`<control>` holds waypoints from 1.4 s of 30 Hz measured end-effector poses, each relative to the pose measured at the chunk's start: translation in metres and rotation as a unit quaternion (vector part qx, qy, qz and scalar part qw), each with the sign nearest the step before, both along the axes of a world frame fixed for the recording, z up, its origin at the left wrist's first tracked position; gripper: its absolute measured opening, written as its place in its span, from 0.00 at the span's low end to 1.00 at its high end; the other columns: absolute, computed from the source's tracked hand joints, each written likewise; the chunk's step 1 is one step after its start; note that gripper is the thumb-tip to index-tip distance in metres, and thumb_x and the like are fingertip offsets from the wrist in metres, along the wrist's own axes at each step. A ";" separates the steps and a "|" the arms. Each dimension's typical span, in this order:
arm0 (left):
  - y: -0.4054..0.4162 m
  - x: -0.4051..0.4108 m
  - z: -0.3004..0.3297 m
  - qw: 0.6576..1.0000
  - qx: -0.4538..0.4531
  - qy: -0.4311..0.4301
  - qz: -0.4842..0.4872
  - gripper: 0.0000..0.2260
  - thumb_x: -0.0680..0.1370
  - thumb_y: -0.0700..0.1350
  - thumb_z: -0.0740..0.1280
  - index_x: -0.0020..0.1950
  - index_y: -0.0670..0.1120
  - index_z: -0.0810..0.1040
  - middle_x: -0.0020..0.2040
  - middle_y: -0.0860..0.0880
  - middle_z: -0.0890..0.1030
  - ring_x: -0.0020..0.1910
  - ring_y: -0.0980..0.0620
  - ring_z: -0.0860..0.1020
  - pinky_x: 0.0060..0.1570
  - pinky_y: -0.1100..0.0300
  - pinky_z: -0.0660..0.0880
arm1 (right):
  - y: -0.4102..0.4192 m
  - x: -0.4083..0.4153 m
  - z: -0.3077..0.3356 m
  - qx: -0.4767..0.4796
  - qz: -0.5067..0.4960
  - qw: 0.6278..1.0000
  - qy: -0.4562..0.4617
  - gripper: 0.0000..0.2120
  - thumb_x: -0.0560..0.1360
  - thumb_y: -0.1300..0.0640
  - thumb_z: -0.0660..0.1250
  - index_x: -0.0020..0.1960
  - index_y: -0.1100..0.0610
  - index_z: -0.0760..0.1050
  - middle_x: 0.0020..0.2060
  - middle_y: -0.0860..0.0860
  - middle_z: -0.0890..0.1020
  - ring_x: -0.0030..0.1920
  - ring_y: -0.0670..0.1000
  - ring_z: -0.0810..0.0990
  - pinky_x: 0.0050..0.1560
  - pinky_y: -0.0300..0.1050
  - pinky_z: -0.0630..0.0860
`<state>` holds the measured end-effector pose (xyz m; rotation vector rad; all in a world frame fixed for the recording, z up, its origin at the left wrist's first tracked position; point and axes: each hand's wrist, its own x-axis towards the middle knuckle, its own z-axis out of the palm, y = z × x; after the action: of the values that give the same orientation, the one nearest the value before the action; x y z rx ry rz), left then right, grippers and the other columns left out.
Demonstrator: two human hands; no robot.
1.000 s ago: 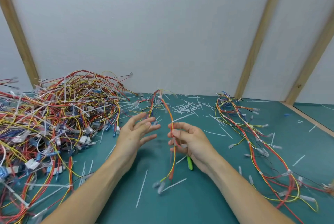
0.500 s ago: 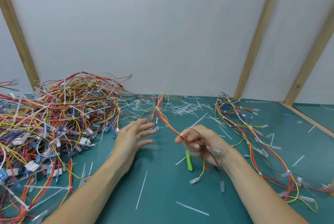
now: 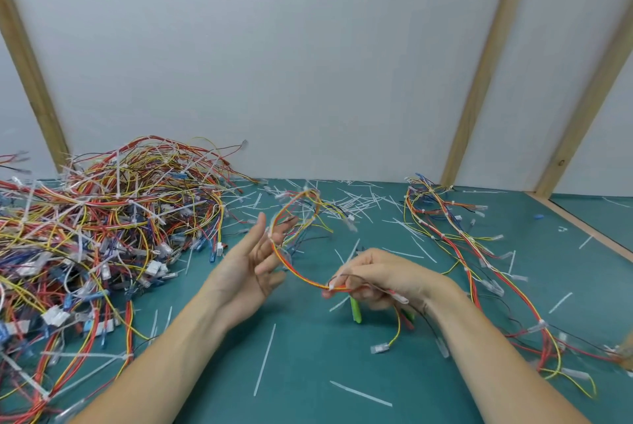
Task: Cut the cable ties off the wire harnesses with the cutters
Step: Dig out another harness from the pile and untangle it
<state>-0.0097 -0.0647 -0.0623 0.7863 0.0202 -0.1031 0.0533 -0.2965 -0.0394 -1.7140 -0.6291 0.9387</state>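
1. Green matting [image 3: 308, 365] is covering the table across the lower half of the frame, and a pale wall with slanting wooden battens [image 3: 479, 81] is filling the upper half.
2. At the centre, one wire harness [image 3: 291, 262] of red, orange and yellow strands is arching in a loop between the two hands, with its loose ends trailing down below the right wrist.
3. The right hand [image 3: 380, 281], centre right, is pinching the lower end of that harness, fingers curled round the wires.
4. Under the same palm the green handles of the cutters [image 3: 355, 310] are poking out; whether the hand is holding them or they are lying on the mat cannot be told.
5. The left hand [image 3: 253, 266], centre left, is standing palm up with fingers spread and straight, the loop passing just beside its fingertips; it is blurred, so contact cannot be told.
6. A big tangled heap of harnesses [image 3: 102, 235] is filling the left side of the frame.
7. A smaller bunch of loose wires [image 3: 462, 245] is stretching down the right side.
8. White cut ties [image 3: 265, 358] are lying scattered over the mat, thickest at the upper centre behind the loop.
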 end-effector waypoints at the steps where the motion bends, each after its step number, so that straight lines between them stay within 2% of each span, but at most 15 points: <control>1: 0.001 -0.001 0.000 1.000 0.001 0.002 0.005 0.25 0.74 0.59 0.68 0.62 0.43 0.84 0.30 0.55 0.75 0.19 0.59 0.62 0.22 0.66 0.57 | 0.000 0.002 -0.001 0.004 -0.051 0.999 -0.017 0.11 0.68 0.48 0.72 0.45 0.52 0.88 0.25 0.45 0.65 0.26 0.44 0.58 0.23 0.34 0.54; 5: 0.003 -0.002 0.004 0.999 0.009 -0.010 0.047 0.20 0.74 0.62 0.68 0.55 0.48 0.86 0.29 0.55 0.73 0.17 0.59 0.61 0.21 0.66 0.57 | 0.002 0.011 -0.007 0.047 -0.285 0.952 -0.103 0.09 0.76 0.56 0.70 0.42 0.52 0.88 0.26 0.48 0.68 0.25 0.45 0.61 0.21 0.35 0.59; 9: 0.008 -0.001 0.008 0.990 0.055 -0.028 0.125 0.14 0.76 0.59 0.67 0.53 0.52 0.84 0.46 0.55 0.83 0.21 0.59 0.64 0.21 0.68 0.59 | -0.006 0.020 -0.013 0.035 -0.455 0.852 -0.257 0.16 0.78 0.59 0.65 0.39 0.45 0.87 0.24 0.48 0.69 0.25 0.46 0.65 0.31 0.40 0.67; 13: 0.011 -0.002 0.008 0.985 0.114 -0.044 0.123 0.16 0.75 0.55 0.66 0.61 0.52 0.80 0.64 0.52 0.82 0.48 0.55 0.83 0.47 0.56 0.72 | -0.011 0.028 -0.019 0.014 -0.550 0.780 -0.299 0.15 0.79 0.59 0.61 0.44 0.44 0.83 0.22 0.44 0.74 0.21 0.45 0.68 0.30 0.44 0.64; 15: 0.018 -0.002 0.007 0.988 0.083 -0.040 0.126 0.21 0.74 0.54 0.65 0.64 0.48 0.77 0.67 0.51 0.80 0.63 0.51 0.80 0.60 0.49 0.68 | -0.015 0.032 -0.021 -0.010 -0.578 0.760 -0.298 0.15 0.81 0.59 0.60 0.48 0.45 0.83 0.24 0.43 0.75 0.22 0.45 0.69 0.30 0.44 0.62; 18: 0.029 -0.002 0.009 0.993 0.015 -0.041 0.107 0.25 0.78 0.57 0.60 0.73 0.48 0.74 0.69 0.52 0.79 0.70 0.52 0.75 0.68 0.45 0.64 | -0.027 0.036 -0.028 -0.051 -0.590 0.748 -0.298 0.15 0.83 0.59 0.58 0.52 0.46 0.83 0.32 0.47 0.79 0.32 0.51 0.75 0.33 0.46 0.66; 22: 0.025 0.003 0.007 0.996 -0.008 -0.010 0.090 0.25 0.80 0.64 0.59 0.67 0.48 0.79 0.60 0.54 0.84 0.58 0.55 0.83 0.61 0.51 0.72 | -0.026 0.032 -0.030 -0.137 -0.560 0.727 -0.372 0.17 0.83 0.63 0.58 0.60 0.47 0.81 0.58 0.51 0.81 0.62 0.57 0.75 0.50 0.51 0.72; 25: 0.017 0.007 -0.003 0.984 0.092 0.064 0.138 0.24 0.84 0.61 0.52 0.59 0.50 0.83 0.40 0.56 0.83 0.35 0.59 0.81 0.42 0.59 0.71 | -0.017 0.022 -0.014 -0.053 -0.540 0.657 -0.523 0.15 0.78 0.65 0.63 0.60 0.52 0.79 0.55 0.49 0.80 0.59 0.54 0.74 0.58 0.52 0.72; 26: 0.017 0.008 -0.005 0.979 0.117 0.079 0.150 0.23 0.85 0.58 0.51 0.57 0.49 0.83 0.37 0.55 0.81 0.32 0.59 0.79 0.39 0.60 0.69 | -0.012 0.017 -0.009 -0.024 -0.512 0.652 -0.558 0.11 0.76 0.62 0.64 0.53 0.51 0.80 0.49 0.47 0.81 0.53 0.52 0.76 0.51 0.49 0.73; 28: 0.018 0.009 -0.007 0.972 0.127 0.093 0.174 0.19 0.86 0.53 0.53 0.53 0.48 0.82 0.34 0.55 0.80 0.29 0.59 0.78 0.37 0.61 0.68 | -0.002 0.005 -0.001 -0.088 -0.443 0.703 -0.549 0.06 0.71 0.49 0.62 0.40 0.49 0.77 0.36 0.43 0.80 0.40 0.50 0.77 0.36 0.43 0.69; 31: 0.019 0.010 -0.008 0.965 0.126 0.097 0.208 0.13 0.85 0.51 0.58 0.49 0.49 0.79 0.32 0.56 0.81 0.29 0.58 0.80 0.37 0.60 0.69 | 0.008 -0.001 -0.008 -0.352 -0.304 0.747 -0.475 0.16 0.70 0.40 0.60 0.41 0.51 0.77 0.42 0.49 0.83 0.46 0.58 0.81 0.41 0.45 0.71; 34: 0.018 0.008 -0.008 0.958 0.156 0.088 0.226 0.12 0.84 0.52 0.60 0.48 0.49 0.79 0.33 0.55 0.82 0.31 0.58 0.80 0.38 0.59 0.69 | 0.004 0.003 -0.014 -0.422 -0.265 0.747 -0.441 0.23 0.73 0.32 0.62 0.49 0.52 0.70 0.51 0.51 0.82 0.54 0.59 0.81 0.44 0.49 0.68; 37: 0.015 0.005 -0.007 0.940 0.219 0.066 0.252 0.12 0.84 0.51 0.61 0.47 0.48 0.81 0.35 0.55 0.81 0.32 0.58 0.80 0.35 0.60 0.69 | 0.002 0.002 -0.013 -0.452 -0.253 0.744 -0.421 0.33 0.65 0.21 0.62 0.46 0.51 0.66 0.42 0.48 0.76 0.50 0.58 0.78 0.43 0.49 0.67; 40: 0.009 0.004 -0.006 0.905 0.298 0.032 0.302 0.12 0.83 0.48 0.63 0.44 0.48 0.82 0.43 0.54 0.84 0.41 0.57 0.82 0.38 0.59 0.72 | 0.005 -0.005 -0.008 -0.449 -0.228 0.762 -0.407 0.29 0.61 0.26 0.65 0.40 0.51 0.65 0.37 0.47 0.71 0.42 0.55 0.73 0.38 0.47 0.66; 42: 0.007 0.004 -0.006 0.882 0.331 0.003 0.337 0.12 0.83 0.46 0.64 0.42 0.48 0.83 0.51 0.57 0.84 0.54 0.58 0.80 0.48 0.56 0.74 | 0.009 -0.009 -0.006 -0.428 -0.225 0.774 -0.410 0.24 0.59 0.31 0.65 0.37 0.52 0.70 0.35 0.47 0.75 0.34 0.50 0.73 0.32 0.44 0.63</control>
<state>-0.0052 -0.0573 -0.0679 1.4220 0.3483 0.5969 0.0445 -0.2875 -0.0454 -2.9788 -0.2625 0.0155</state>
